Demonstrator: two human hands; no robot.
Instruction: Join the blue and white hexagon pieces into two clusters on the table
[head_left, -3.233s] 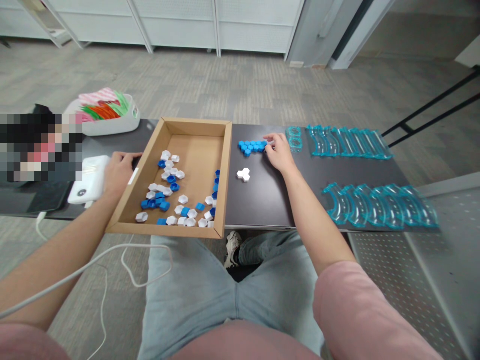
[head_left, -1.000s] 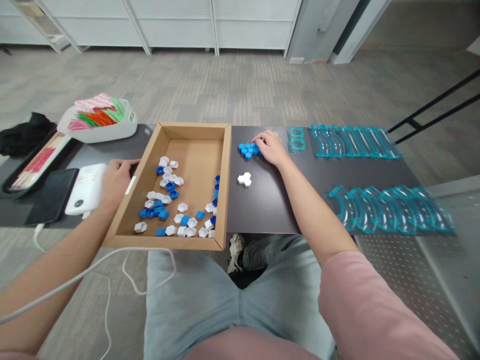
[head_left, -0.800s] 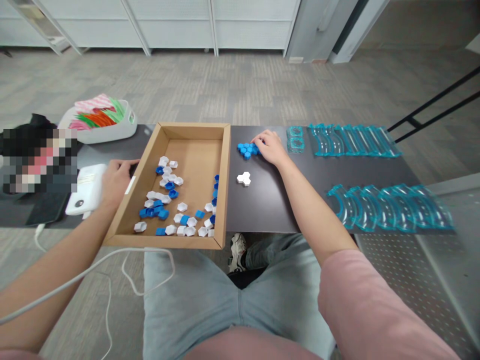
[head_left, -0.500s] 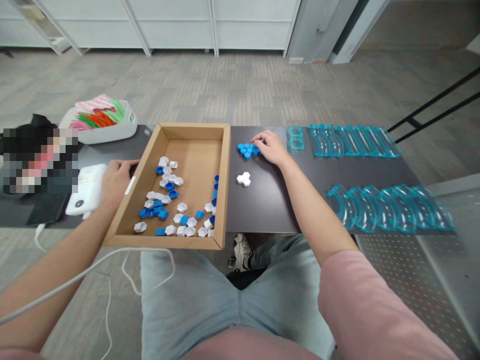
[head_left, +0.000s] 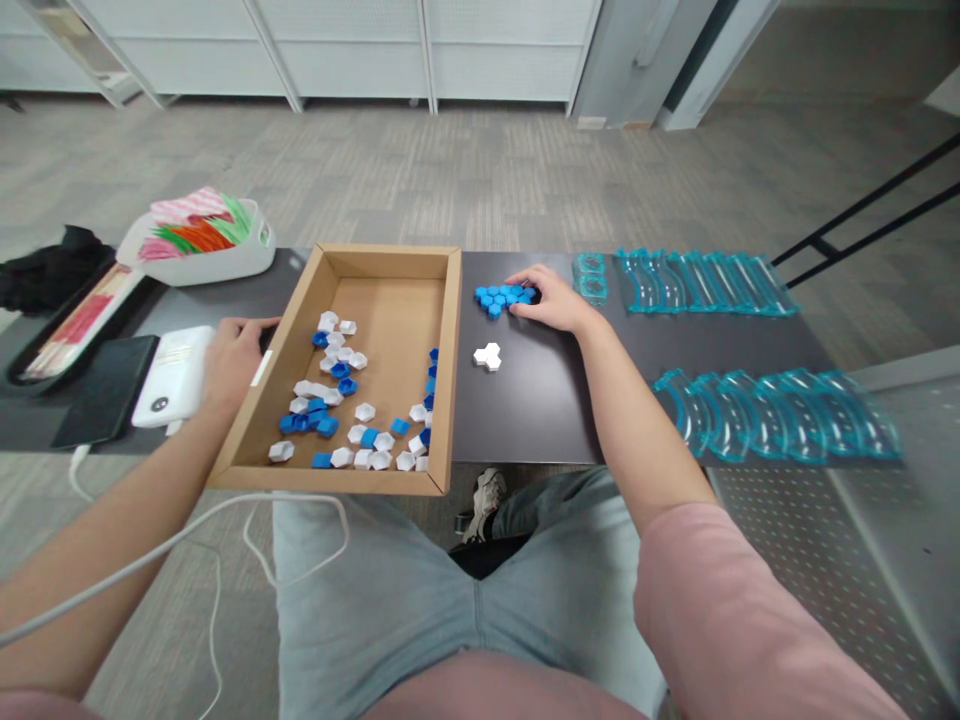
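Observation:
My right hand (head_left: pixel 551 298) curls its thumb and fingers around the right end of a flat cluster of blue hexagonal pieces (head_left: pixel 495 298) on the dark table. Its fingertips partly cover that end. Nearer to me lies a small group of joined white hexagonal pieces (head_left: pixel 488 357). My left hand (head_left: pixel 234 355) is closed at the outer left side of the cardboard box (head_left: pixel 454 375), by a dark spot; what its fingers hold, if anything, is hidden. Inside the box are loose white hexagonal pieces (head_left: pixel 364 411) and loose blue hexagonal pieces (head_left: pixel 326 427).
Teal-edged clear plastic parts stand in a back row (head_left: pixel 705 283) and a front row (head_left: pixel 772 415), with small teal pieces (head_left: pixel 591 278) beside the back row. At left are a white power bank (head_left: pixel 174 375), a black phone-like slab (head_left: pixel 109 390), a white basket (head_left: pixel 217 268) and a cable (head_left: pixel 172 545).
My right hand has shifted slightly to the right and opened up more of the blue cluster to view. My left hand and the box stay in place.

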